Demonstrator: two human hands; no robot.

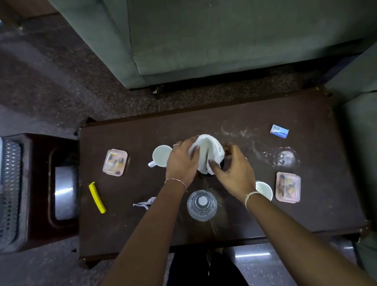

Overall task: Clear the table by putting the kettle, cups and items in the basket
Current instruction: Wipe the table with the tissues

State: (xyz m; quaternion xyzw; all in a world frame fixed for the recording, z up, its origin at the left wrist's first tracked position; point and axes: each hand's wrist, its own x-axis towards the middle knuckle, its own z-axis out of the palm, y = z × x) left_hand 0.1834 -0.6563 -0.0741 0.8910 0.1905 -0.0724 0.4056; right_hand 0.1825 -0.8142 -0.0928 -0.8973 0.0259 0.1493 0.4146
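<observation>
While both hands — left hand (181,160), right hand (234,173) — clutch the white cloth (208,151), mug (161,155) sits left.

grey-green sofa (229,23), dark speckled floor (39,88)

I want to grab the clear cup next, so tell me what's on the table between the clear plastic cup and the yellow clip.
In the head view, a small crumpled paper scrap lies between the clear cup and the yellow clip; the left forearm crosses above that stretch.

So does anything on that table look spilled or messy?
Yes. Whitish powdery smears streak the dark table right of the white cloth both hands grip, running toward an upturned clear glass. A crumpled paper scrap lies nearer.
</observation>
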